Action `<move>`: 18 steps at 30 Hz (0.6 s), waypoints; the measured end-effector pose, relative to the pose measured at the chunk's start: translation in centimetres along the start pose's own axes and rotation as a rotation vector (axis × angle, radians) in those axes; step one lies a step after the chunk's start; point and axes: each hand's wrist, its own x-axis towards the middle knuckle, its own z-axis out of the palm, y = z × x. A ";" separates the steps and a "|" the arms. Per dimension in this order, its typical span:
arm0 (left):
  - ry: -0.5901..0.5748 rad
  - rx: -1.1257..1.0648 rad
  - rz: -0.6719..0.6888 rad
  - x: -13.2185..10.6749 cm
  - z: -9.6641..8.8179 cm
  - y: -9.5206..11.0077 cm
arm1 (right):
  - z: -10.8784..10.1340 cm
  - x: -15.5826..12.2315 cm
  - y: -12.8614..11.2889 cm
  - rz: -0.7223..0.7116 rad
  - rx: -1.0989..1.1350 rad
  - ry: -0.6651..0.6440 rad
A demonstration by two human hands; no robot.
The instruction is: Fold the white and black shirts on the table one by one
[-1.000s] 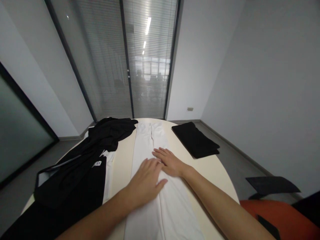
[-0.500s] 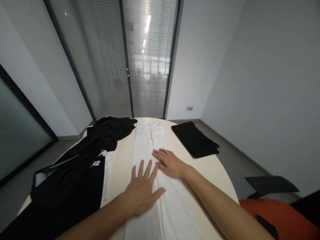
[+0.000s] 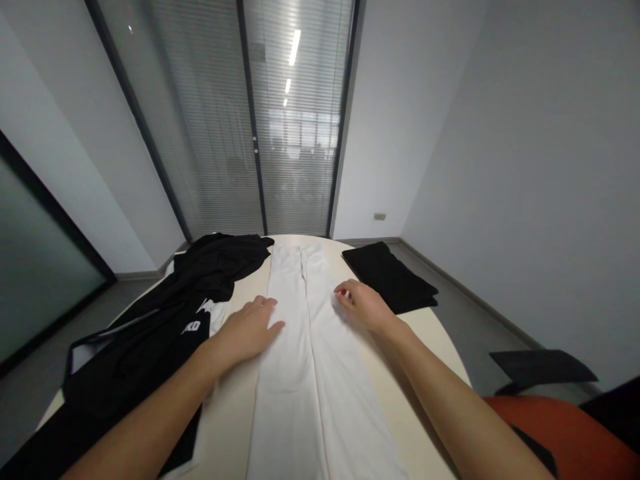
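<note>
White trousers (image 3: 287, 360) lie lengthwise down the middle of the table, legs side by side with a seam line between them. My left hand (image 3: 249, 325) is at their left edge, fingers bent forward and thumb apart over the white cloth. At the right edge, my right hand (image 3: 364, 303) has loosely curved fingers with a gap to the thumb. Neither hand shows cloth gripped in it. Whether the fingertips touch the fabric is hard to tell.
A heap of black clothes (image 3: 150, 353) with white lettering covers the table's left side. Folded black cloth (image 3: 390, 277) sits at the back right of the round cream table (image 3: 440, 333). An orange chair (image 3: 545, 427) stands at the right, and a glass partition (image 3: 215, 133) behind.
Both hands have lifted off the middle of the white trousers and moved apart. My left hand went to the left edge, my right hand to the right edge and slightly farther away.
</note>
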 end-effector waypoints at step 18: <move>-0.035 -0.176 -0.184 2.2 0.8 -3.4 | -0.8 -0.6 0.8 -0.116 0.179 -0.241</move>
